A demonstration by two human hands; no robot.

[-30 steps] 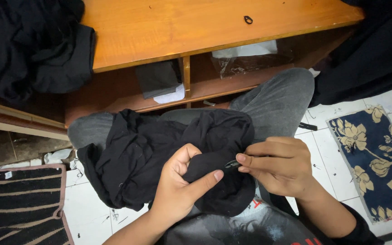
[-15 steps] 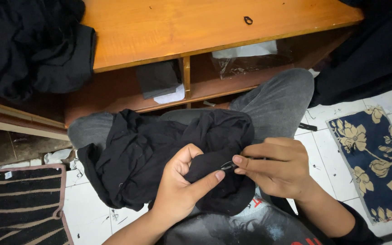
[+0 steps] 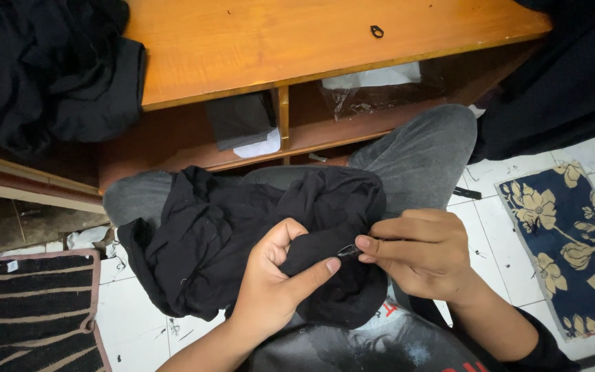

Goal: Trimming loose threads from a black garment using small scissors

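A crumpled black garment (image 3: 228,234) lies across my lap, over grey trousers (image 3: 421,151). My left hand (image 3: 277,282) bunches a fold of the cloth, thumb stretched toward the right. My right hand (image 3: 418,251) pinches a small dark metal piece (image 3: 348,250) against that fold, fingertips touching the fabric just beside my left thumb. What the small piece is exactly, I cannot tell.
A low wooden table (image 3: 297,41) stands ahead, with a pile of black cloth (image 3: 49,69) on its left and a small dark ring (image 3: 377,31) on top. Its shelf holds folded items. A striped mat (image 3: 32,310) lies left, a floral mat (image 3: 573,241) right, on white tiles.
My right hand has shifted slightly left toward the fold, fingertips closing in on the small piece. The left hand and garment stay nearly still.
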